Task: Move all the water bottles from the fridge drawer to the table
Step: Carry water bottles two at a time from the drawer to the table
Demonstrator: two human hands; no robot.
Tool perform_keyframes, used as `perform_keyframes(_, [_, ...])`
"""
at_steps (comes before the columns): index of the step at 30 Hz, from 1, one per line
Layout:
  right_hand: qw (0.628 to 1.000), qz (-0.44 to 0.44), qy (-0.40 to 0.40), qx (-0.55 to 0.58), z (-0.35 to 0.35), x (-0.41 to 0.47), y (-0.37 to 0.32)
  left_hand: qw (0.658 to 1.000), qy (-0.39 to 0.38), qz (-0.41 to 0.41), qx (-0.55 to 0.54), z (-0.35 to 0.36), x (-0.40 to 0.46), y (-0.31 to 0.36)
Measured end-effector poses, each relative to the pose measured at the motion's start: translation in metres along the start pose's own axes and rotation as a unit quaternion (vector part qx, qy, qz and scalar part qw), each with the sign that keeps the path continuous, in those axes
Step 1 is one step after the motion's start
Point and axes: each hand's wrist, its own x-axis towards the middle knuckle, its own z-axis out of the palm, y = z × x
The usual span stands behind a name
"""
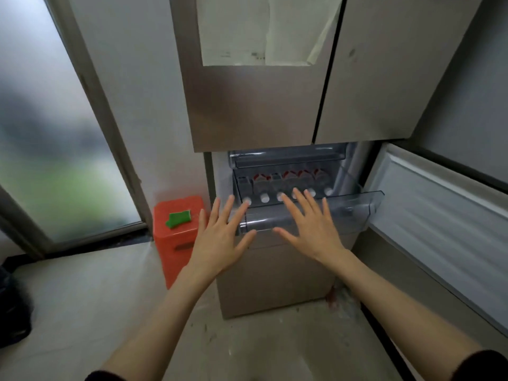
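Both hands spread, empty — left hand (220,237), right hand (308,229) over the drawer (351,213); tightly packed bottles (288,185) could topple neighbours.

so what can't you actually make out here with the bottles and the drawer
Head view only:
- Water bottles: exact count unclear; the right hand covers some caps, and the frosted drawer front blurs their bodies.
- Bottle labels: only red patches show, too blurred to read.
- Table: out of frame.
- Left hand: spread open in front of the drawer; whether it touches the drawer cannot be told.
- Paper on the fridge: print too small.
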Motion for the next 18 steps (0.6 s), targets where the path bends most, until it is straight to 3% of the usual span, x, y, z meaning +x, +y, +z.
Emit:
perform_keyframes(10, [0.996, 0.006, -0.067, 0.051, 0.047, 0.113, 0.062, 0.996, -0.073, -0.010, -0.045, 0.050, 0.131, 0.013])
perform_keyframes(14, [0.984, 0.010, -0.111, 0.138, 0.067, 0.149, 0.075, 0.981, -0.059, -0.047, -0.180, 0.071, 0.172, 0.019])
perform_keyframes(18, [0.963, 0.005, -0.139, 0.230, 0.083, 0.184, 0.091, 0.970, -0.084, -0.106, -0.204, 0.096, 0.208, 0.019])
